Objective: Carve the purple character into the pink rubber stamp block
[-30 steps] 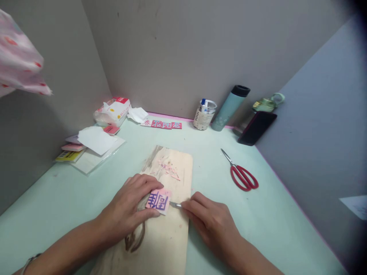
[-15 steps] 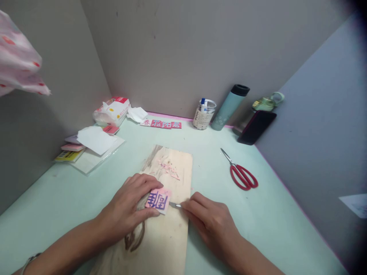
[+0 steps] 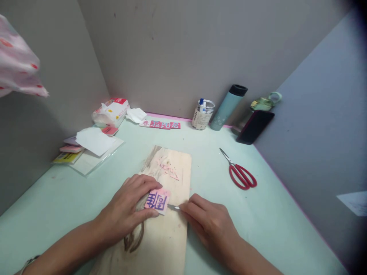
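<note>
Our board [image 3: 172,236] lies on the table [image 3: 275,229] right in front of us, block [image 3: 157,201] on it in our left hand [image 3: 129,204], knife [image 3: 175,207] in our right hand [image 3: 210,217] at the block's right edge. Shavings [image 3: 168,169] sit behind the block. Scissors [image 3: 242,177] are off right, papers [image 3: 94,141] back left, and along the back we've got tiles [image 3: 160,125], cup [image 3: 201,120], bottle [image 3: 228,109], phone [image 3: 255,127], left to right.

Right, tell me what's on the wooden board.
Pink shavings and a purple-marked pink block, which the left hand holds; the right hand points a knife at its edge. The board beneath the block and left hand is covered.
</note>
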A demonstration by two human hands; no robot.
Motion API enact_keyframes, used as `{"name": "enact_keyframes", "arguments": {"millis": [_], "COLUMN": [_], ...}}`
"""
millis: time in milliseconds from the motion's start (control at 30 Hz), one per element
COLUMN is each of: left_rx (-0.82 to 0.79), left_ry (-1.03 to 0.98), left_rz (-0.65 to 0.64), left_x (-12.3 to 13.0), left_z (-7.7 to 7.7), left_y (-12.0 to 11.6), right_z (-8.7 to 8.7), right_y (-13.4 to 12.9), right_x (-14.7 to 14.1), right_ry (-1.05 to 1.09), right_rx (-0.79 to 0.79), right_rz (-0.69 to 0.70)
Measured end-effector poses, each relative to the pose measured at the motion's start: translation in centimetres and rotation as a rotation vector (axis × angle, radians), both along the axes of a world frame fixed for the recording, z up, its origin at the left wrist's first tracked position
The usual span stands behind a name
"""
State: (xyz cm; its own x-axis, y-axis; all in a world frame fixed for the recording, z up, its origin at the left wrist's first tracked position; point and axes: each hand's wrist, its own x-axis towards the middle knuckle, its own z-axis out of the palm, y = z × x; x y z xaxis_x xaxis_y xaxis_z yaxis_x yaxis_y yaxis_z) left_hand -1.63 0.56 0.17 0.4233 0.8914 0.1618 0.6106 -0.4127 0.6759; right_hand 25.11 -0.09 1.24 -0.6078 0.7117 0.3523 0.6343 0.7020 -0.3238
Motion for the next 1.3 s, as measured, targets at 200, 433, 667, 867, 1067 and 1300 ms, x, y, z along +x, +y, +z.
{"name": "enact_keyframes", "arguments": {"millis": [200,433,667,867,1067,1300], "left_rx": [0.003,0.0,0.001,0.011,0.007,-0.045], "left_ry": [0.001,0.005,-0.001,-0.005,0.011,0.0], "left_rz": [0.0,-0.014,-0.009,-0.006,-0.005,-0.081], "left_x": [-0.02,-0.07,-0.05,-0.1,-0.09,-0.67], "left_z": [-0.12,-0.08,-0.1,-0.2,-0.25,0.27], "left_y": [0.0,0.02,0.05,0.03,0.1,0.47], "right_z": [0.11,0.29,0.41,0.38,0.14,-0.29], "right_y": [-0.07,-0.26,-0.34,-0.47,-0.35,-0.28], "right_x": [0.0,0.0,-0.13,-0.07,-0.15,-0.1], "right_ry": [0.002,0.012,0.012,0.036,0.035,0.035], "right_rx": [-0.014,-0.029,-0.022,-0.024,-0.024,0.012], "right_rz": [0.01,0.022,0.025,0.028,0.027,-0.018]}}
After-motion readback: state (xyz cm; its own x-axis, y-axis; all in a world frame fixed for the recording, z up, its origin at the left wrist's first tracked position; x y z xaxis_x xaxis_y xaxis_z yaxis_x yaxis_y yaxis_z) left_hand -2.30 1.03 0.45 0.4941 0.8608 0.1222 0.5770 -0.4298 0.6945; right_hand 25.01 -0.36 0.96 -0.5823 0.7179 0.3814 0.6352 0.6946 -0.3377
